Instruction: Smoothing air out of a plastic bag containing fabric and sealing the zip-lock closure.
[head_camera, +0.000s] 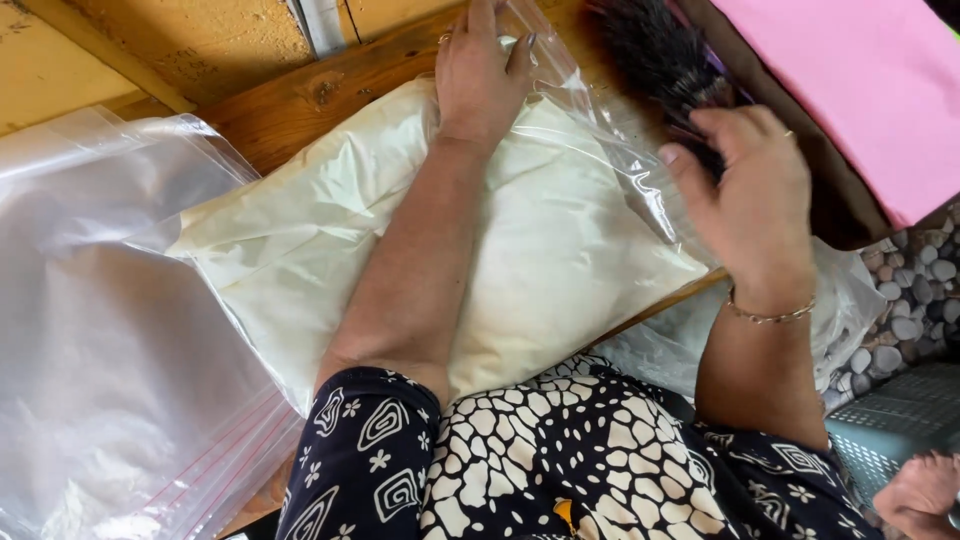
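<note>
Left hand (478, 75) pressed flat on the far end of a cream-coloured cloth bundle (420, 250), fingers spread, nothing clamped in its grip; fingertips reaching the mouth of the clear plastic bag (590, 140) wrapped over that end. Left forearm laid along the middle of the bundle. Bundle lying on a wooden desk (300, 105), slanted from lower left to upper right, its near edge just beside the lap in a dark patterned dress (560, 460).

Right hand (745, 200) raised over the right edge of the bag, fingers curled around the handle end of a dark bristled brush (660, 55); grip closed on the brush, bristles pointing away toward the top of the view. Thin bracelet (770, 315) around the right wrist. Loose flap of the bag hanging between this hand and the bundle, touching the bundle's right side.

Stack of more clear bags with red seal strips (110, 330) spread at the left, overlapping the bundle's left corner. Pink sheet (860, 90) at upper right, well apart from the left hand. Pebbled floor (920, 290) at right below it, a bare foot (920, 495) at the lower right corner.
</note>
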